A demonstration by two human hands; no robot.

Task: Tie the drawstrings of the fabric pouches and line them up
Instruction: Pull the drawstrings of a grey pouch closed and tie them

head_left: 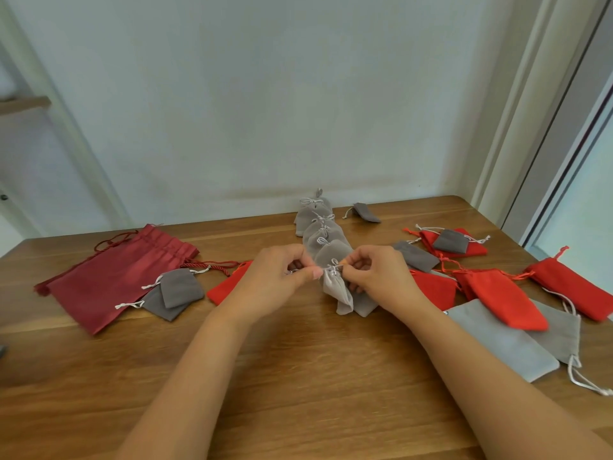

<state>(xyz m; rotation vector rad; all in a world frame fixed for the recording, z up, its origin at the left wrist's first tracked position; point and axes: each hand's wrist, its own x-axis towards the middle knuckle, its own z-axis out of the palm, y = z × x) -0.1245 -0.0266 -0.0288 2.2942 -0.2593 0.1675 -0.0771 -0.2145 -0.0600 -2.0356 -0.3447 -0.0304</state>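
A small light grey pouch point(339, 292) hangs between my hands above the wooden table point(298, 376), its neck gathered. My left hand point(275, 277) pinches one end of its white drawstring point(333, 267) and my right hand point(374, 277) pinches the other end, with a small knot or bow between them. Behind it, a row of several tied grey pouches point(320, 227) runs from the hands back toward the wall.
Left: a large dark red pouch point(112, 277), two dark grey pouches point(175, 293), a red pouch point(229, 283). Right: several red pouches point(497, 293), dark grey pouches point(416, 255), two large light grey pouches point(507, 340). One grey pouch point(365, 212) lies near the wall.
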